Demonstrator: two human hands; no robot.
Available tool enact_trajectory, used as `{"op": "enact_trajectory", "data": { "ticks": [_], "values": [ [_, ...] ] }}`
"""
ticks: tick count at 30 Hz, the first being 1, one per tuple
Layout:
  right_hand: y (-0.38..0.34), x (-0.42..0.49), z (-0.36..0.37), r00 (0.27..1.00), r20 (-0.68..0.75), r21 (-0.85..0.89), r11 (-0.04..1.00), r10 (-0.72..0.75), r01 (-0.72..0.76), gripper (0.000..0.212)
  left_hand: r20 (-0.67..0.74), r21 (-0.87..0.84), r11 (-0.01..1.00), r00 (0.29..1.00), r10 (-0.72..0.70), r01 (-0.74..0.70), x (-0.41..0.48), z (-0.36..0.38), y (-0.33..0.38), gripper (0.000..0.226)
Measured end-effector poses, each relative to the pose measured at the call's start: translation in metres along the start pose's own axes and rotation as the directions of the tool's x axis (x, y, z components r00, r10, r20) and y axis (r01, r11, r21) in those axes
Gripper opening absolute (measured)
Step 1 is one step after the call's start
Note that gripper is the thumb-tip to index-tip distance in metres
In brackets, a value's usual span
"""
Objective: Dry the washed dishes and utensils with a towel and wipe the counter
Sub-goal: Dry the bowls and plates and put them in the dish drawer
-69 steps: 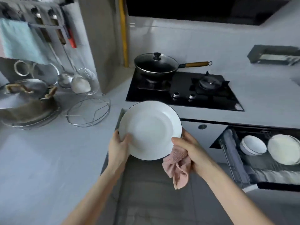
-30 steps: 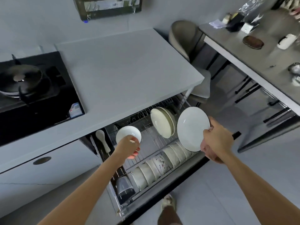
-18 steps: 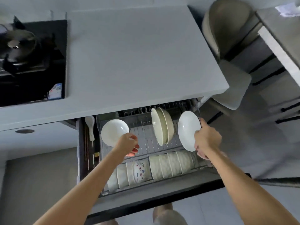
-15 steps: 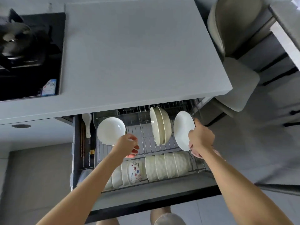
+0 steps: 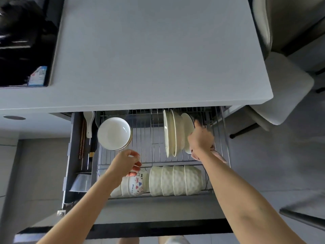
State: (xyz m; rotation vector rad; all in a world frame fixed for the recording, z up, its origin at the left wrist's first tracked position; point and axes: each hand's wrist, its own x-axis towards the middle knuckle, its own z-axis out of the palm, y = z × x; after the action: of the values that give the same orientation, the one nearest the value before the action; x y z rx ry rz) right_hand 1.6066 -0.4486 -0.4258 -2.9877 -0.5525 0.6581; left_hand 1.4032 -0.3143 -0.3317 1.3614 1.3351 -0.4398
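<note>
gently: right hand [image 5: 200,138] grips plate [image 5: 187,125] rim; seat it upright in a rack [image 5: 149,138] slot before release. left hand [image 5: 123,162] loosely curled, empty.

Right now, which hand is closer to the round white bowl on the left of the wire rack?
Left. The left hand is just in front of the round white bowl; the right hand grips a dark-rimmed white plate across the wire rack.
</note>
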Motion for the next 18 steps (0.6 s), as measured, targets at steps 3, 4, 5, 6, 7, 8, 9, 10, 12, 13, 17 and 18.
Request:
{"op": "enact_trajectory", "data": {
  "ticks": [3,4,5,6,7,8,9,10,12,13,17,18],
  "values": [
    [-0.001,0.005,0.010,0.998,0.058,0.073,0.997,-0.035,0.031,0.058,0.000,-0.007,1.000,1.000,-0.022,0.022,0.002,0.000,-0.005,0.010],
    [-0.001,0.007,0.013,0.996,0.079,0.095,0.995,-0.036,0.029,0.059,-0.001,-0.012,1.000,1.000,-0.027,0.027,0.003,-0.001,-0.007,0.009],
    [-0.001,0.007,0.014,0.995,0.094,0.107,0.994,-0.035,0.025,0.060,0.000,-0.014,0.999,1.000,-0.030,0.030,0.004,-0.001,-0.007,0.009],
    [-0.001,0.009,0.015,0.994,0.103,0.116,0.993,-0.036,0.024,0.060,0.001,-0.015,0.999,0.999,-0.033,0.033,0.004,-0.002,-0.007,0.009],
    [0.000,0.011,0.016,0.992,0.117,0.128,0.991,-0.043,0.028,0.061,0.002,-0.014,0.999,0.999,-0.033,0.033,0.005,-0.002,-0.007,0.009],
    [0.002,0.013,0.016,0.988,0.142,0.157,0.987,-0.056,0.033,0.062,0.002,-0.014,0.999,0.999,-0.033,0.033,0.006,-0.003,-0.007,0.009],
    [0.003,0.015,0.015,0.981,0.181,0.203,0.978,-0.075,0.037,0.064,0.002,-0.015,0.999,0.999,-0.034,0.034,0.007,-0.003,-0.006,0.009],
    [0.004,0.017,0.015,0.969,0.227,0.266,0.963,-0.096,0.033,0.066,0.003,-0.019,0.999,0.999,-0.036,0.036,0.008,-0.002,-0.005,0.009],
    [0.006,0.019,0.013,0.942,0.307,0.397,0.918,-0.135,0.003,0.071,0.009,-0.027,0.999,0.999,-0.042,0.043,0.009,-0.001,-0.003,0.008],
    [0.006,0.018,0.012,0.929,0.337,0.444,0.896,-0.151,-0.016,0.073,0.014,-0.032,0.998,0.999,-0.044,0.045,0.009,0.000,-0.001,0.007],
    [0.007,0.016,0.011,0.882,0.419,0.581,0.810,-0.216,-0.078,0.079,0.041,-0.020,0.999,0.999,-0.033,0.033,0.010,0.002,0.002,0.005],
    [0.008,0.018,0.012,0.871,0.436,0.602,0.793,-0.226,-0.096,0.080,0.043,-0.015,0.999,0.999,-0.028,0.029,0.010,0.002,0.003,0.005]
  ]
}}
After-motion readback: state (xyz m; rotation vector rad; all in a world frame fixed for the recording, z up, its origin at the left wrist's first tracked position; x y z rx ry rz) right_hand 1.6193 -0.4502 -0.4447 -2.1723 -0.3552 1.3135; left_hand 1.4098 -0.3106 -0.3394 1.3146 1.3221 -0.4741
